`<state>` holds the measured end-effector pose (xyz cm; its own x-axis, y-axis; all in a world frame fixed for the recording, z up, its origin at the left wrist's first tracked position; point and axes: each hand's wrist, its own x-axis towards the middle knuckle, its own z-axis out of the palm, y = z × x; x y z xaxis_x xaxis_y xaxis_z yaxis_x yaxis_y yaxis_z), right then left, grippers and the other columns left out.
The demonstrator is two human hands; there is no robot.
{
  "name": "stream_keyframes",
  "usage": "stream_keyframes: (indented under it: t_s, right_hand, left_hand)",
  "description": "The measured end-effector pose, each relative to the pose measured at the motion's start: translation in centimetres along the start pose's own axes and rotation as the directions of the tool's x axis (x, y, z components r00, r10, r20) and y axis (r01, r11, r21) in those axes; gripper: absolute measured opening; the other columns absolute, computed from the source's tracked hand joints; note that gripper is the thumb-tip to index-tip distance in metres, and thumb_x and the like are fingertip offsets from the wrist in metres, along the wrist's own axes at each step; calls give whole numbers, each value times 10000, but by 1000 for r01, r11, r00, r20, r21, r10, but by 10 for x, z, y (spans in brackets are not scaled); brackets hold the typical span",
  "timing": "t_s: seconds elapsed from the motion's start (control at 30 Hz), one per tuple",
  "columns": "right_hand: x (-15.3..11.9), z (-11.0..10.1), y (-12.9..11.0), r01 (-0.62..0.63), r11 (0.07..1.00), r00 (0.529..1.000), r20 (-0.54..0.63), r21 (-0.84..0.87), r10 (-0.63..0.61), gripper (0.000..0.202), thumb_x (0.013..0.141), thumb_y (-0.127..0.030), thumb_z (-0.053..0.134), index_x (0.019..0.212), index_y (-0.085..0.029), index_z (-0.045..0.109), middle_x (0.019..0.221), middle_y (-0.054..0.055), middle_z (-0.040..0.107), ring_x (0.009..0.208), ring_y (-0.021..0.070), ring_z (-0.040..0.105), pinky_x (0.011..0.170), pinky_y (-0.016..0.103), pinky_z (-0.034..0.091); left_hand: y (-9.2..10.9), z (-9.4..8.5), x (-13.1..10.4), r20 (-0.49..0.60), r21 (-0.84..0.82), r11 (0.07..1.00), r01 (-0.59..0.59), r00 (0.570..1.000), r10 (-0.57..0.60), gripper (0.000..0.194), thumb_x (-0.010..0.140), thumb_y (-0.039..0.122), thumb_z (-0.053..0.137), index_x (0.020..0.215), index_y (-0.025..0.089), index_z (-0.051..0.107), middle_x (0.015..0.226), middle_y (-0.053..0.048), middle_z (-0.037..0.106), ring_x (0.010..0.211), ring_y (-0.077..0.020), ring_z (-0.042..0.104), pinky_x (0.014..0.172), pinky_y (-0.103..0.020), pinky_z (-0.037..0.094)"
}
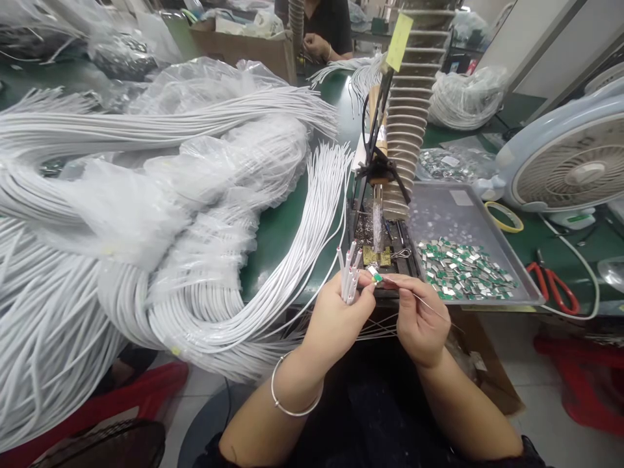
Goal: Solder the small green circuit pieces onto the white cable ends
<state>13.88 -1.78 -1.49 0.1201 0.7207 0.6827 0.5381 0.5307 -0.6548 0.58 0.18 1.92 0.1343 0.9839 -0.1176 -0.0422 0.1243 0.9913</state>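
My left hand [334, 322], with a bracelet on its wrist, is closed round a bunch of white cables [346, 273] whose cut ends, showing some red, point up. Its thumb and forefinger also pinch a small metal connector with a green board [375, 275]. Close by on the right, my right hand [423, 322] is closed on a thin silvery wire [431, 307], probably solder, which trails down to the right. Just beyond both hands, a soldering iron [377, 218] hangs tip-down in a black stand. The exact contact between wire and connector is too small to make out.
A grey tray [524, 286] holds many green-and-metal connectors [463, 270]. Right of it lie red-handled scissors [553, 283], yellow tape [504, 216] and a fan [580, 162]. Bundled white cables [205, 312] cover the left. A ribbed duct [412, 104] rises behind the iron; another person's hand [316, 47] shows beyond.
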Motion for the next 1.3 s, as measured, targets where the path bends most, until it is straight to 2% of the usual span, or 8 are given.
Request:
stream_keyframes:
  t_s: [0.13,0.5,1.3]
  right_hand:
    - [2,2,1,10,999,999,37,53,-12,212,853,-86,486,965,-214,613,933,52,704,881,177,678,768,356,572]
    - [10,6,-2,88,996,996,0,-10,-88,211,835,-72,501,941,-208,622,911,59,698,875,187,670,761,362,559]
    - [16,9,-5,114,993,993,-8,-43,-115,206,837,-76,506,950,-206,619,919,74,691,881,192,666,761,380,565]
  left_hand:
    - [2,0,1,-23,24,1000,-13,1000,13,20,751,165,558,731,166,555,840,-24,626,825,-138,598,813,-281,468]
    - [10,2,3,-44,36,999,-3,999,4,17,746,173,555,733,171,567,832,-23,632,814,-154,600,790,-300,465]
    - [16,2,6,-58,38,999,-32,998,34,12,758,189,566,754,178,563,840,-16,631,820,-150,595,794,-285,456]
